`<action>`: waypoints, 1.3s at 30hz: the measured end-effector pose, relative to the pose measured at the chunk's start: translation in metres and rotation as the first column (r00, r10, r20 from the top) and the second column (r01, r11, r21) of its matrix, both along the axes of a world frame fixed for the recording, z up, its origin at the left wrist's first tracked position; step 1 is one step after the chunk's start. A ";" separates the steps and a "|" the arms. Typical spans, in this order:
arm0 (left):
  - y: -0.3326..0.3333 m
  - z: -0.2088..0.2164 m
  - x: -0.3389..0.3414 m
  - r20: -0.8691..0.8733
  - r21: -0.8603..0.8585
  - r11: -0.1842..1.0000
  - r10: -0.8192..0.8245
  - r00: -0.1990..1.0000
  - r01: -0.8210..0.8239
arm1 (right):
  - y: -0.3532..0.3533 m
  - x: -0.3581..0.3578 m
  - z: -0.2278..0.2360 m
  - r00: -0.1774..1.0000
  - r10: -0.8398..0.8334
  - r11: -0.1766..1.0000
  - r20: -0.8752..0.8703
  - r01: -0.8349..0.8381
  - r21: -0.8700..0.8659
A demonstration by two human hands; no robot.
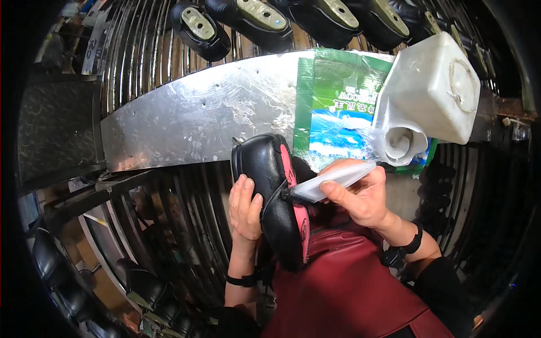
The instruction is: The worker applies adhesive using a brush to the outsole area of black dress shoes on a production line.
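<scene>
A black leather shoe [267,169], with a pink strip [288,169] along its right side, is held upright in front of my body. My left hand [245,209] lies along its left side, fingers pressed to the leather; the thumb is out of sight. In my right hand [360,197] is a flat, translucent white plastic tool [338,181], pinched between thumb and fingers. Its dark tip meets the shoe near the pink strip; I cannot make out whether the tip is bristles. A maroon apron [338,276] covers my front just below the shoe.
A scratched metal ledge [186,107] runs beyond the shoe. A green and blue plastic packet [338,121] lies on it, with a white cut-open plastic jug [422,84] on top. Several black shoes on lasts [253,19] stand on the slatted rack [146,62] behind. More black shoes [62,265] are at lower left.
</scene>
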State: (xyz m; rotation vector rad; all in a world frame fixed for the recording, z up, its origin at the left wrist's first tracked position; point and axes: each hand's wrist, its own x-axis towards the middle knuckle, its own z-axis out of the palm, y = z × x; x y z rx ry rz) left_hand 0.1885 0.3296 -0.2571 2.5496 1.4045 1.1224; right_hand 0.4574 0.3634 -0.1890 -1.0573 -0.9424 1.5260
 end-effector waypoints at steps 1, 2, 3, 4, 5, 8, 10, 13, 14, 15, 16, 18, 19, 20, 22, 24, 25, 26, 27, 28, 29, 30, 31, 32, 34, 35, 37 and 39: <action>0.000 0.000 -0.002 -0.011 -0.011 1.000 -0.019 1.000 0.018 | 0.003 -0.003 -0.001 0.999 0.041 0.999 0.003 -0.041 0.014; 0.000 -0.002 -0.003 -0.004 -0.008 1.000 -0.016 1.000 0.015 | 0.006 -0.005 -0.003 0.997 0.082 0.996 0.007 -0.082 0.031; 0.000 -0.003 -0.004 0.013 0.001 1.000 -0.028 1.000 0.028 | 0.011 -0.009 -0.001 0.997 0.073 0.997 0.004 -0.073 0.019; 0.000 -0.004 -0.004 0.029 0.012 0.999 -0.041 0.999 0.040 | 0.017 -0.011 -0.001 0.993 0.050 0.998 0.104 -0.054 0.038; 0.001 -0.005 -0.003 0.035 0.008 0.999 -0.050 0.998 0.050 | 0.023 -0.013 -0.002 0.995 0.018 1.000 0.100 -0.019 0.008; 0.002 -0.004 -0.003 0.037 0.016 0.998 -0.055 0.998 0.055 | 0.058 -0.025 -0.010 0.988 -0.091 0.995 0.124 0.087 0.037; 0.002 -0.004 -0.002 0.046 0.031 0.998 -0.051 0.998 0.050 | 0.082 -0.025 -0.013 0.976 -0.050 0.998 0.212 0.058 -0.029; 0.000 -0.007 -0.002 0.051 0.046 0.998 -0.035 0.998 0.032 | 0.094 -0.027 -0.015 0.961 -0.076 0.994 0.267 0.093 -0.051; 0.000 -0.006 -0.001 0.048 0.037 0.999 -0.034 0.998 0.032 | 0.094 -0.025 -0.016 0.960 -0.077 0.994 0.271 0.094 -0.051; 0.000 -0.005 0.000 0.044 0.027 0.999 -0.033 0.998 0.032 | 0.087 -0.022 -0.010 0.981 -0.076 0.996 0.180 0.084 -0.042; 0.002 -0.004 0.001 0.048 0.030 0.999 -0.029 0.998 0.028 | 0.078 -0.020 -0.009 0.980 -0.072 0.996 0.184 0.081 -0.039; 0.006 0.000 0.002 0.074 0.045 0.998 -0.041 0.996 0.038 | 0.053 -0.014 -0.005 0.994 0.015 1.000 0.111 -0.013 -0.018; 0.007 0.000 0.002 0.078 0.050 0.998 -0.044 0.996 0.040 | 0.039 -0.012 -0.005 0.996 0.031 0.998 0.082 -0.027 -0.050; 0.008 0.000 0.002 0.075 0.044 0.998 -0.041 0.996 0.038 | 0.025 -0.010 -0.004 0.998 0.043 0.996 0.053 -0.039 -0.082; 0.010 0.001 0.003 0.074 0.075 0.997 -0.041 0.996 0.036 | 0.001 -0.008 -0.007 1.000 0.000 0.997 0.022 0.002 -0.079; 0.011 0.003 0.004 0.070 0.080 0.996 -0.036 0.997 0.030 | -0.018 0.000 -0.002 0.997 0.076 0.993 0.026 -0.073 -0.095; 0.011 0.003 0.004 0.068 0.085 0.996 -0.028 0.997 0.022 | -0.026 0.004 0.003 0.988 0.121 0.992 0.091 -0.118 -0.043; 0.013 0.004 0.006 0.068 0.096 0.995 -0.023 0.997 0.016 | -0.031 0.007 0.006 0.982 0.135 0.984 0.134 -0.149 0.099; 0.013 0.005 0.007 0.059 0.096 0.995 -0.026 0.998 0.020 | -0.036 0.008 0.011 0.978 0.148 0.970 0.144 -0.172 0.173; 0.013 0.007 0.009 0.063 0.092 0.996 -0.019 0.998 0.013 | -0.042 0.009 0.018 0.975 0.159 0.949 0.156 -0.195 0.246; 0.013 0.008 0.011 0.067 0.091 0.996 -0.012 0.998 0.006 | -0.050 0.012 0.024 0.967 0.179 0.922 0.181 -0.229 0.312; 0.013 0.010 0.012 0.059 0.096 0.995 -0.015 0.998 0.009 | -0.054 0.013 0.027 0.960 0.189 0.853 0.208 -0.265 0.449; 0.013 0.012 0.013 0.050 0.086 0.996 -0.012 0.999 0.008 | -0.061 0.014 0.030 0.949 0.206 0.790 0.239 -0.306 0.532; 0.012 0.014 0.014 0.043 0.075 0.997 -0.008 0.999 0.005 | -0.069 0.014 0.034 0.936 0.221 0.718 0.274 -0.346 0.604; 0.011 0.015 0.014 0.035 0.077 0.997 -0.013 0.999 0.011 | -0.085 0.025 0.046 0.832 0.365 0.606 0.417 -0.552 0.572; 0.012 0.018 0.015 0.032 0.081 0.997 -0.016 0.999 0.014 | -0.088 0.028 0.050 0.830 0.402 0.614 0.385 -0.557 0.559; 0.011 0.019 0.016 0.022 0.080 0.997 -0.021 1.000 0.019 | -0.088 0.031 0.056 0.876 0.391 0.690 0.282 -0.481 0.540; 0.012 0.024 0.020 0.015 0.077 0.997 -0.006 1.000 0.005 | -0.064 0.035 0.052 0.942 0.284 0.781 0.181 -0.337 0.526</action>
